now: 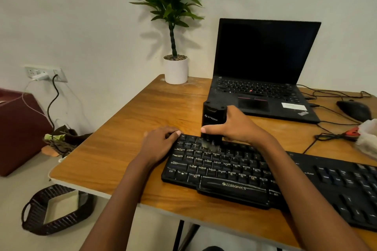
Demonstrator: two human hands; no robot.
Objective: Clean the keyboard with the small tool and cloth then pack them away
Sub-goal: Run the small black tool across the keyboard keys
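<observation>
the right hand (pixel 238 126) is clamped around the small black tool (pixel 213 118), held upright with its bristles down on the top rows at the left part of the keyboard (pixel 224 169); the left hand (pixel 161 140) lies on the desk (pixel 132 128) with bent fingers touching the keyboard's far left corner, if it grips i cannot tell; an open laptop (pixel 263 71) stands behind the tool

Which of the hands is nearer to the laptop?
Right. The right hand, gripping the small tool, sits just in front of the laptop; the left hand rests farther, at the left end of the keyboard.
</observation>
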